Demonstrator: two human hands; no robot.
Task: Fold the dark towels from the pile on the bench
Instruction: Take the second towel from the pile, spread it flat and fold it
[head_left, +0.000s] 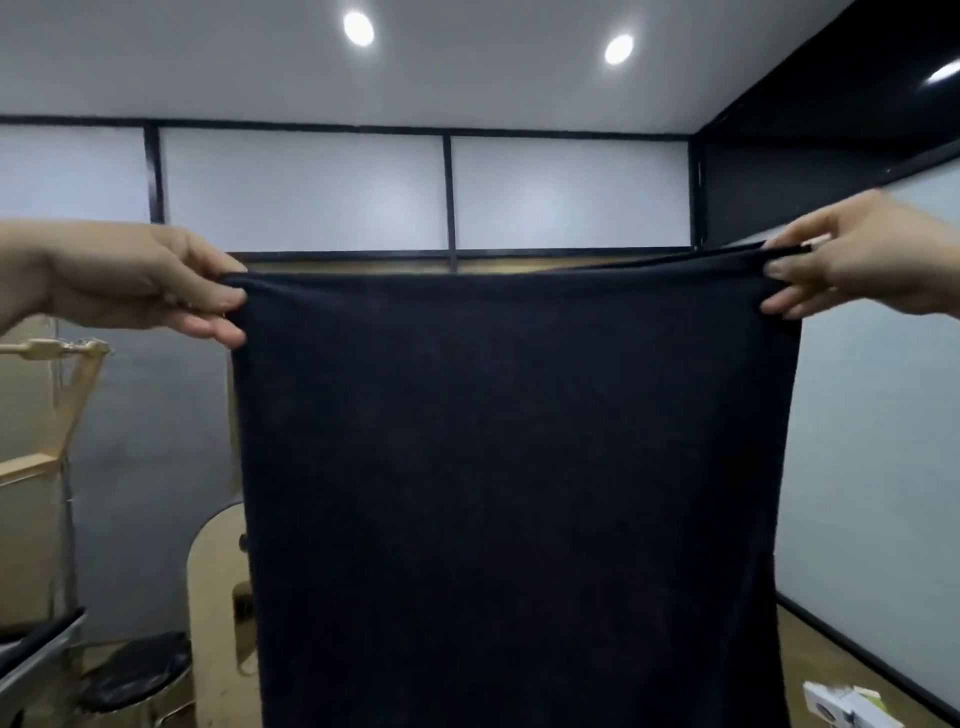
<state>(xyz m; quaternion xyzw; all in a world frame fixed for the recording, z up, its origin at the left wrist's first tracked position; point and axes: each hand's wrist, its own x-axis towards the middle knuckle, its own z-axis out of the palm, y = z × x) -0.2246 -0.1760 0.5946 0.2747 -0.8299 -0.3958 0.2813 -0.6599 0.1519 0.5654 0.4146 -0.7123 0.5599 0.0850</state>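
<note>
**One towel held up, the fold barely begun**

The person stood holding a dark towel (514, 467) out in front of them at about head height. It was stretched flat between both hands and hung straight down past the bottom of the view. The left hand (140, 280) pinched the top left corner, with the thumb on the near face and the fingers curled against the edge. The right hand (857, 260) gripped the top right corner in the same way. Near the right hand a second dark edge showed just behind the first. I took that to mean the cloth was already doubled over once, though I could not be sure of it.

The bench and the pile were nowhere in sight, hidden behind the cloth or below the view, so I could not tell how many towels were folded or how many waited. By my reckoning this one was at an early stage: spread and squared, with its corners yet to be brought together and the finished piece yet to be set down.

Off to the left stood a black stool (137, 670) and a wooden rack (57, 353). A small white box (852, 706) lay on the floor at the right.
</note>
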